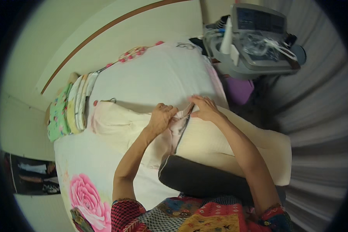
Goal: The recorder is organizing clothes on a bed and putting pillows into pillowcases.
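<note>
My left hand (161,118) grips the edge of a cream pillowcase (116,119), its fingers curled into the bunched fabric. The case lies flat to the left, with pinkish patches at its far end. At its opening, my right hand (204,108) holds the rim, thumb and fingers on the cloth. A cream cushion or pillow (237,142) with a dark grey side (203,174) lies under my right forearm. Its left end meets the opening of the case; how far it reaches inside cannot be told.
The bed (150,72) bears a pale sheet with a printed pink rose (87,194). Folded cloths (75,101) are stacked at the left. Eyeglasses (186,45) and a pink-beaded cord (133,53) lie near the headboard. A grey machine (258,52) and purple bin (240,88) stand right.
</note>
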